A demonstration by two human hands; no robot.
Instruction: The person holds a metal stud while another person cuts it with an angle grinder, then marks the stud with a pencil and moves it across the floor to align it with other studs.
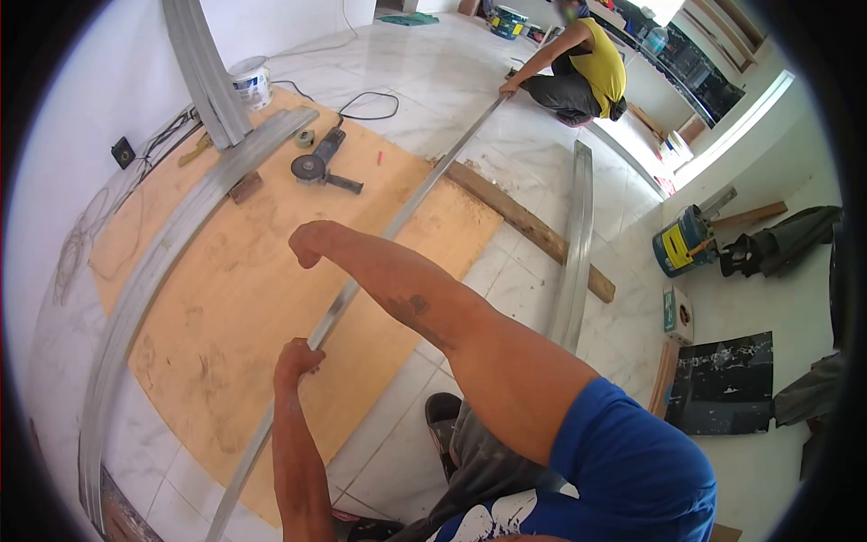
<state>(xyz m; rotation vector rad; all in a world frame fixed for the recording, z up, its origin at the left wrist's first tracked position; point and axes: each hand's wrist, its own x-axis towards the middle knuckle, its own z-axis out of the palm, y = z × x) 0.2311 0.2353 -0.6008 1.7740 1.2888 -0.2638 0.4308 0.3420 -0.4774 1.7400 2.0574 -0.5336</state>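
The long thin grey metal strip [411, 200] lies slanted across the scene. Its near end is cut off by the lower edge, and a part in the middle is hidden behind the right forearm. The left hand [298, 357] has its fingers curled tight around this strip, over the edge of the flat light-brown plywood sheet [226, 298]. The right hand [307, 242] is closed into a fist over the plywood, a little apart from the strip. I cannot tell if something is inside the fist.

At the far end of the strip, a crouching person in a yellow sleeveless shirt [598, 65] puts one hand [508, 89] on it.

The plywood is matt and scratched, and it lies on the glossy white marble-tile floor [506, 280]. A wide curved grey metal channel [149, 271] bends along its left side, with its lower end cut off. A straight grey metal channel [574, 244] crosses a rough brown wooden plank [533, 228] on the right. A dark angle grinder [321, 167] with a round disc rests on the far part of the plywood. The lens edge darkens all corners.
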